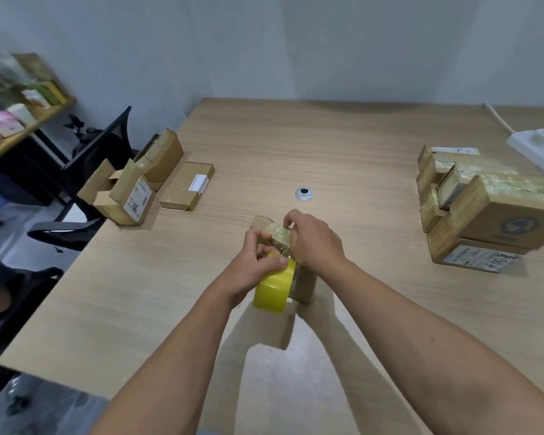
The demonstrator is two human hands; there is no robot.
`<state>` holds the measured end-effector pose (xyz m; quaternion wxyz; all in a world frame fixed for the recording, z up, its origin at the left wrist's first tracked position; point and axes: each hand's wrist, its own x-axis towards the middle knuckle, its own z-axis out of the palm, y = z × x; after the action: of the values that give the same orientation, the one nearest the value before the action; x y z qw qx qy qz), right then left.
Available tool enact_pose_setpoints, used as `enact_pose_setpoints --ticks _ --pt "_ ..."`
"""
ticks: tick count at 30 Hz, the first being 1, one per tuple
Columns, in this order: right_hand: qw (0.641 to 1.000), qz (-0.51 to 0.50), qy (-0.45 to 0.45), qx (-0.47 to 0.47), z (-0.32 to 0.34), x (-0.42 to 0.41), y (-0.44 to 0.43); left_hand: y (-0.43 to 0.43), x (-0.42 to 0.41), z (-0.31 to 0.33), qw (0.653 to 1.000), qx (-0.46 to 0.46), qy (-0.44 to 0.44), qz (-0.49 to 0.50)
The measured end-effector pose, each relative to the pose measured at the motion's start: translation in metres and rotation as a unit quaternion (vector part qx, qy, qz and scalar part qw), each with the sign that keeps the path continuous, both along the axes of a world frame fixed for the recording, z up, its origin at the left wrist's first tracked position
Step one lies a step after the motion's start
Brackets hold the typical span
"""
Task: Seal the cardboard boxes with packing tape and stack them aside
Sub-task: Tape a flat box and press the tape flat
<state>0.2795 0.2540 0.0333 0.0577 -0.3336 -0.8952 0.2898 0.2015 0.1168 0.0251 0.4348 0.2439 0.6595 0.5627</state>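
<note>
Cardboard box [306, 285] at frame centre: left hand [251, 266] grips yellow tape roll [272, 291], right hand [316, 243] pinches tape strip [280, 236] on it.

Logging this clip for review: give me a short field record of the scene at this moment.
activity: taping a small box near the middle of the table
left hand: grips the yellow tape roll
right hand: grips the small box from above
sealed pile: taped boxes stacked at the right
waiting: opened boxes at the left edge
stage: sealing underway, this box not yet stacked
</note>
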Motion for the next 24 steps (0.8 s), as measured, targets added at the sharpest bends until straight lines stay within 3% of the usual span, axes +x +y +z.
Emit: enact_pose_setpoints --ticks 10,16,20,24 --pt "0.999 0.026 -0.029 -0.029 -0.003 0.001 0.002 -0.010 -0.003 -0.019 0.996 -0.005 -0.087 -0.005" --pt "0.996 0.008 -0.064 -0.062 0.000 -0.009 0.002 -0.013 -0.014 -0.017 0.990 -0.110 -0.052 -0.068" --pt "0.997 0.023 -0.073 0.025 0.002 -0.010 -0.006 -0.008 -0.010 -0.022 0.980 -0.184 -0.052 -0.055" --pt "0.994 0.065 -0.045 0.073 -0.001 0.000 -0.007 0.000 -0.009 -0.023 0.980 -0.186 -0.066 -0.034"
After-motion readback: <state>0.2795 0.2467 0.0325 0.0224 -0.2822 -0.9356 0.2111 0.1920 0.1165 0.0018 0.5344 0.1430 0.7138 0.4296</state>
